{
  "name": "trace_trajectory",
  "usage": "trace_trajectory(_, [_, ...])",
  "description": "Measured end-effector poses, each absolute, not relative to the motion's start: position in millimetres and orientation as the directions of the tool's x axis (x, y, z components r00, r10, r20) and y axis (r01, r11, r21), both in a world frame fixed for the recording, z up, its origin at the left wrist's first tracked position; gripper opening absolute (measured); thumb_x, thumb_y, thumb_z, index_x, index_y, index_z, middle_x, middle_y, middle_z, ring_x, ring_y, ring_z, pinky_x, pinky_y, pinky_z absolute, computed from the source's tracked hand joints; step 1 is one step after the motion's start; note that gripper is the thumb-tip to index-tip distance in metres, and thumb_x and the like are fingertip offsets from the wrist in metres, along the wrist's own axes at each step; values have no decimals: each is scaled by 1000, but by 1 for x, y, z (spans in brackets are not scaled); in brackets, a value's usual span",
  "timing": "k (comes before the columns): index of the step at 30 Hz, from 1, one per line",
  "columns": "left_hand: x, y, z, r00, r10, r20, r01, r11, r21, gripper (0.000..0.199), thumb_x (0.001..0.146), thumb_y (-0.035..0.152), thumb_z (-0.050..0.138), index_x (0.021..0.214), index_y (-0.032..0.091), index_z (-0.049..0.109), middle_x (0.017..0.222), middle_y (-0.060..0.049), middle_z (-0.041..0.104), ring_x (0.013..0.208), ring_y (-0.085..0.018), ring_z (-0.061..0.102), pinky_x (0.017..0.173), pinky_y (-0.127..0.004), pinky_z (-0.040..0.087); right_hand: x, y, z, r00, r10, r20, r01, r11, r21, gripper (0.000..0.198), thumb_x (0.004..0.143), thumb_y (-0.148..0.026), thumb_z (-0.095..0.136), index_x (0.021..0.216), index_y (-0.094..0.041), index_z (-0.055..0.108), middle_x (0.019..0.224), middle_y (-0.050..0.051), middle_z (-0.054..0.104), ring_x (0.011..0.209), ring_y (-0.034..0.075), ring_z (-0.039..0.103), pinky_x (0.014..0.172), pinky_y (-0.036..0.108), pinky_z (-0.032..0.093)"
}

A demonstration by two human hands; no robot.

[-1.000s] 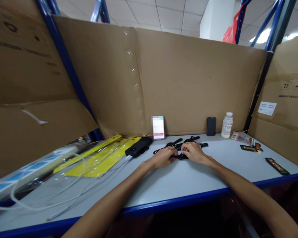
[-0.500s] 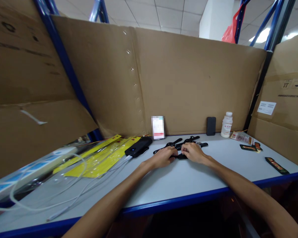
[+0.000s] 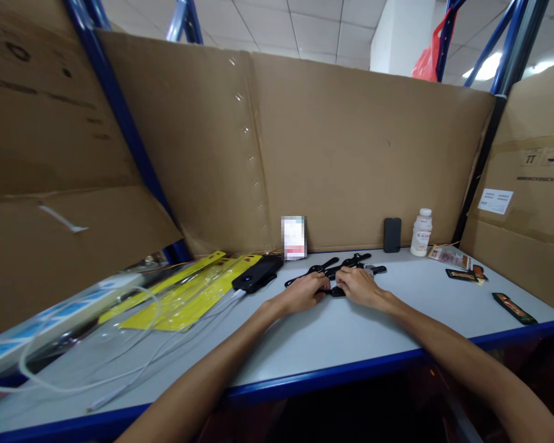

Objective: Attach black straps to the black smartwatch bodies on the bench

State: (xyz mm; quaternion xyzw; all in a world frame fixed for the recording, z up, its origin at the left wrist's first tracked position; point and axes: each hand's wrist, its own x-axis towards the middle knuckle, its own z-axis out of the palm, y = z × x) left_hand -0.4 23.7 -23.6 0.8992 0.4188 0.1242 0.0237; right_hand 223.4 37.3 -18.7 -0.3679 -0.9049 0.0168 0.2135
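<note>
My left hand (image 3: 306,291) rests on the table with its fingers curled down onto a black watch-like strap (image 3: 338,292), which lies flat between both hands. Close beside it, my right hand (image 3: 359,287) has thumb and fingers pinched together at the same piece. Its fingertips hide exactly what they grip. Just behind the hands lie several more black watch-like straps (image 3: 354,259), some looped, partly covered by the fingers. A black strap end (image 3: 378,269) sticks out to the right of my right hand.
On the left are a black power bank (image 3: 258,275) with a white cable (image 3: 216,309), yellow-backed plastic packaging (image 3: 175,307) and a power strip (image 3: 60,317). A lit phone (image 3: 294,237), a dark phone (image 3: 392,235) and a bottle (image 3: 421,234) stand at the cardboard wall (image 3: 327,154). Small packets (image 3: 514,307) lie right.
My right hand has shifted very slightly to the left, its fingers lower and closer to the strap. My left hand stays almost where it was.
</note>
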Motion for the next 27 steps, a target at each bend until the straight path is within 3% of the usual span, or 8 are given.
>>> trace_trajectory(15, [1,21,-20,609,773,175,756,-633,165,26,84,12,58,107,18,67,114,-10,67,105,-27,62,89,-36,49,220,46,-26,-602,709,367,658,701,-276,11,90,-13,64,91,-18,73,96,5,73,88,17,65,74,26,38])
trace_trajectory(19, [10,3,2,546,790,280,740,-611,280,22,84,16,60,105,17,68,109,-10,67,99,-25,61,88,-35,48,219,47,-23,-569,747,344,679,663,-317,10,90,-14,65,92,-18,74,94,5,75,87,18,66,73,25,39])
trace_trajectory(21, [22,-27,23,470,772,427,628,-633,452,13,90,22,59,97,17,68,102,-9,67,93,-23,60,85,-35,47,218,45,-20,-564,754,337,681,656,-327,12,90,-14,65,94,-18,75,95,6,76,89,18,67,73,25,39])
trace_trajectory(23, [38,-73,44,447,720,530,392,-691,607,17,94,33,61,93,17,69,95,-7,66,91,-22,60,84,-34,47,217,42,-18,-568,756,325,681,654,-329,13,90,-13,64,94,-18,75,97,6,77,90,18,68,73,24,39])
trace_trajectory(27, [66,-175,64,516,686,513,-141,-523,841,31,93,49,69,84,20,72,79,-5,64,79,-18,59,78,-31,46,217,39,-17,-564,761,322,679,649,-343,11,90,-13,65,91,-18,75,96,6,77,88,18,67,73,25,40])
